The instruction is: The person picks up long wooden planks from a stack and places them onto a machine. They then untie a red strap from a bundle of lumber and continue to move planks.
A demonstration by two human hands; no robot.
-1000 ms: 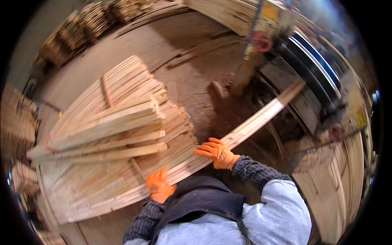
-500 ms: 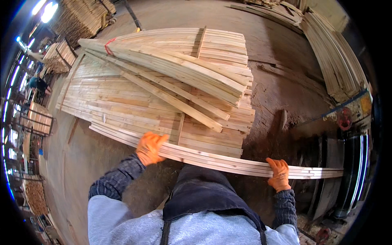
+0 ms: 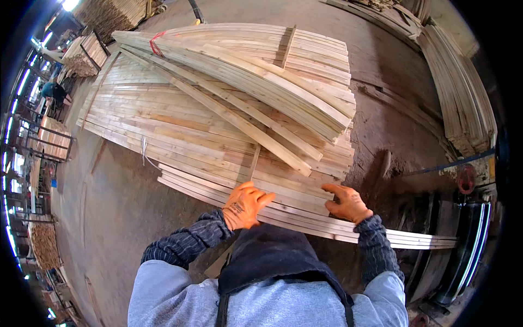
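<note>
Head view shows me a dark-barred rack [image 3: 54, 131] of pale wood [image 3: 53, 149], the orange-gloved left hand [image 3: 241, 207] curled over long, thin slats [image 3: 305, 219], its grip hidden, and the right hand [image 3: 349, 204] spread wide over those slats, which run along the near edge of a flat board pile [image 3: 139, 119] to a glossy black roller [image 3: 466, 250].

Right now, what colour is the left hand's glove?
The glove is orange with dark print; head view.

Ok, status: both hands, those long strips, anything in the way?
Left hand on wooden strips; right hand open, extended across them. Strips' right ends at dark roller. No obstruction visible along them.
</note>
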